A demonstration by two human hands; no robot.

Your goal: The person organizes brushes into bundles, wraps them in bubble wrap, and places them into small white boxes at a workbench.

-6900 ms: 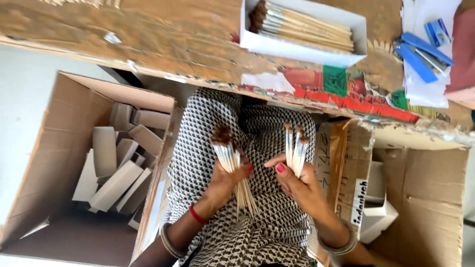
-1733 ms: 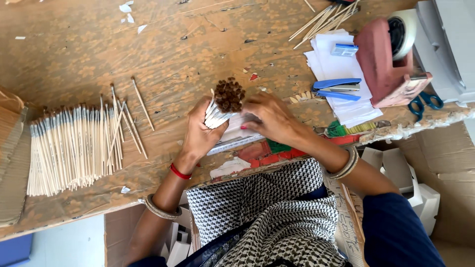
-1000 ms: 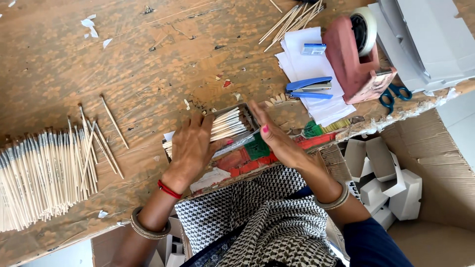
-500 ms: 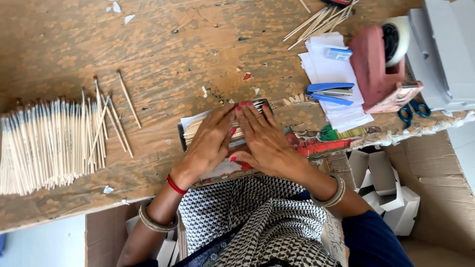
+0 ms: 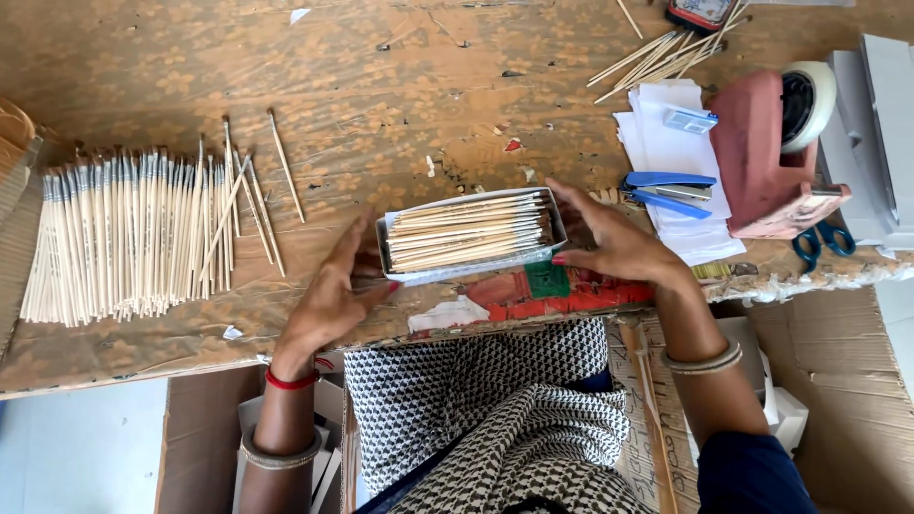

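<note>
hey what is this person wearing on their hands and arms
The left hand has red-painted nails, a thin red band at the wrist and a wider metal bangle further up the bare forearm. The right hand also has red nails, with a metal bangle on the forearm and a dark blue sleeve near the elbow.

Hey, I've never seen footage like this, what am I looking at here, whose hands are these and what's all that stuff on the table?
It is one picture from a camera worn on a person's head, looking down at their own bare hands. The left hand and right hand touch the two ends of a small white box filled with thin paintbrushes. It sits on a worn wooden table. To the left lies a big row of brushes; to the right are papers, a blue stapler, a tape dispenser and scissors.
</note>
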